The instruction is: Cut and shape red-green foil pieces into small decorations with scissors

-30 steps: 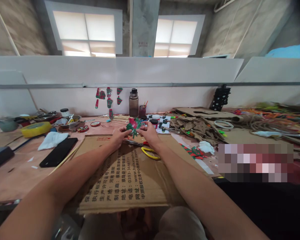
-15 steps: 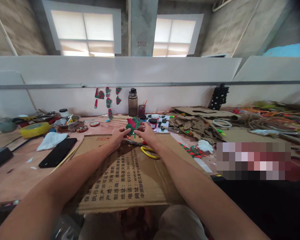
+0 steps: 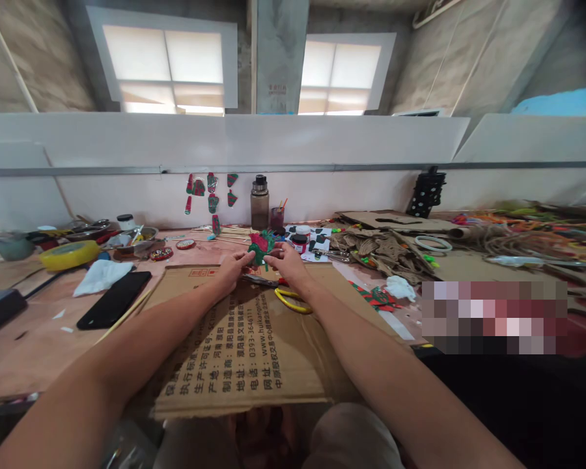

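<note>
A long desk point(image 3: 39, 339) ran beneath a white partition, with two bright windows set in a concrete wall above it. A flattened cardboard sheet point(image 3: 244, 345) printed with black characters lay at the near edge of the desk, straight in front of the person.

Both arms stretched out over that sheet. The left hand point(image 3: 232, 268) and the right hand point(image 3: 288, 264) met above its far edge, and together they pinched a small red-and-green paper ornament point(image 3: 260, 245) between thumbs and fingertips, the left closed on its left side, the right on its right side. The ornament stood lifted off the cardboard, between the two hands.

Just under the right hand, on the cardboard, lay yellow-handled scissors point(image 3: 293, 299). Left of the sheet a black phone point(image 3: 114, 299) lay flat, with a crumpled white tissue point(image 3: 100, 275) just beyond it and a roll of yellow tape point(image 3: 68, 253) further toward the left end. At the back edge, against the partition, stood a dark bottle point(image 3: 260, 202), and more red-and-green cutouts point(image 3: 209, 193) were stuck to the partition to its left. Right of the sheet lay red-and-green scraps point(image 3: 378, 296), and beyond them a pile of brown cardboard pieces point(image 3: 385, 244) and coils of twine point(image 3: 498, 238) spread toward the right end of the desk.
</note>
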`<state>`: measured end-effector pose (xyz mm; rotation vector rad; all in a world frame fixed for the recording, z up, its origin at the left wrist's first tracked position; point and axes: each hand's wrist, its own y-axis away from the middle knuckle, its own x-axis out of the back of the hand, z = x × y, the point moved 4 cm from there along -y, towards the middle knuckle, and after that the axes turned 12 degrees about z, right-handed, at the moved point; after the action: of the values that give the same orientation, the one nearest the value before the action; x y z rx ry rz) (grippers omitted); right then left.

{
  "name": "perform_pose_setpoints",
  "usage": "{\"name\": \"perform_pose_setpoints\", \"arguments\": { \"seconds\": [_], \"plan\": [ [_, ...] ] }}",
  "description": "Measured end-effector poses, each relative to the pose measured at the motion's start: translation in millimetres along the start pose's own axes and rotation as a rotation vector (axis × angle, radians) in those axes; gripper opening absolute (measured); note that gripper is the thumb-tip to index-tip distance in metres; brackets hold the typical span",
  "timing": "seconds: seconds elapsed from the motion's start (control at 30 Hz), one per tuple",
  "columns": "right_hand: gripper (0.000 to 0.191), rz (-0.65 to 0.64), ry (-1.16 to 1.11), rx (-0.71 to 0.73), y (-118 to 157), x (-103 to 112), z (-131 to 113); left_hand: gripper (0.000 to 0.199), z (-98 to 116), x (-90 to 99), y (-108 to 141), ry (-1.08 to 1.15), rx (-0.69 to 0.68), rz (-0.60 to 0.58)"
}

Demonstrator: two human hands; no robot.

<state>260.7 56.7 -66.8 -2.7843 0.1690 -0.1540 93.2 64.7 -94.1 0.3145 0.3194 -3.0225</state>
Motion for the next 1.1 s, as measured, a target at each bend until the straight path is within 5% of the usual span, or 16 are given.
{"name": "perform_pose_setpoints", "arguments": {
  "seconds": [1.1],
  "plan": [
    [0.013,0.000,0.122,0.097,-5.6,0.4,7.5,0.056,0.2,7.4,-2.0,0.042,0.029,0.124]
  ]
}}
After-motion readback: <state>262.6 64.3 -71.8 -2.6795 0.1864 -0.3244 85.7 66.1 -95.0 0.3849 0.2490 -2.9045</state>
